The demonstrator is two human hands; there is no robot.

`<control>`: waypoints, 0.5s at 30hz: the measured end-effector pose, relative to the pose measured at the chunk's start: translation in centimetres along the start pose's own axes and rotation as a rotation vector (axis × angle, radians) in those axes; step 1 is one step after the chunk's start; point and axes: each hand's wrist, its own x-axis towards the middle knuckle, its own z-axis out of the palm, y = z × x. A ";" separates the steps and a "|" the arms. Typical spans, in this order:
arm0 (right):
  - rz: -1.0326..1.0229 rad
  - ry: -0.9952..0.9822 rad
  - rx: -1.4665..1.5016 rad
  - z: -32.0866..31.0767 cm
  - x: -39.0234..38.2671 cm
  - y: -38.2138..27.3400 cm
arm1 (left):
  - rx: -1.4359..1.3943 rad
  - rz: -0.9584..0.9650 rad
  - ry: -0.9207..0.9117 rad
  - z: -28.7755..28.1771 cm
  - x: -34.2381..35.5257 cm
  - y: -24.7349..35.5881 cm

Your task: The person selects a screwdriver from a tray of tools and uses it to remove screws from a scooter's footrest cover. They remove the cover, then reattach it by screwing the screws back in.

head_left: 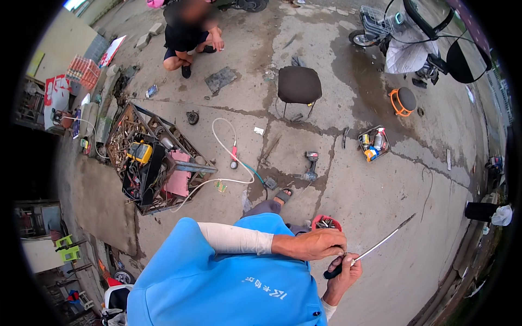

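Note:
My left hand [312, 245] is closed, fingertips pinched just above my right hand, on something too small to make out. My right hand [342, 277] grips a long screwdriver [382, 240] by its dark handle, the pale shaft slanting up and to the right with a dark tip. Just behind my left hand sits a red container [333, 223] holding small tools or parts, partly hidden. A cordless power tool [310, 169] lies on the concrete ahead of me.
A metal cart [198, 168] heaped with tools stands front-left, a hose [247, 168] beside it. Ahead are a dark seat [299, 84], an orange-framed stool [403, 101] and a tray of cans [374, 143]. A person [185, 32] squats beyond; a scooter [413, 49] stands back right.

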 end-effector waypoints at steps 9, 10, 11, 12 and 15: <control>0.019 -0.121 0.017 -1.2 6.7 -3.2 | -0.147 0.004 0.098 -0.6 6.0 0.0; 0.026 -0.128 0.014 -1.5 7.4 -3.4 | -0.148 -0.001 0.108 -0.4 6.6 -0.4; 0.041 -0.130 0.021 -1.8 8.1 -3.6 | -0.073 0.096 0.143 -0.1 7.3 -1.0; 0.056 -0.134 0.029 -2.1 8.8 -3.8 | 0.005 0.191 0.178 0.1 7.9 -1.3; 0.056 -0.136 0.041 -3.1 11.9 -4.2 | 0.223 0.218 0.225 0.5 11.1 -1.5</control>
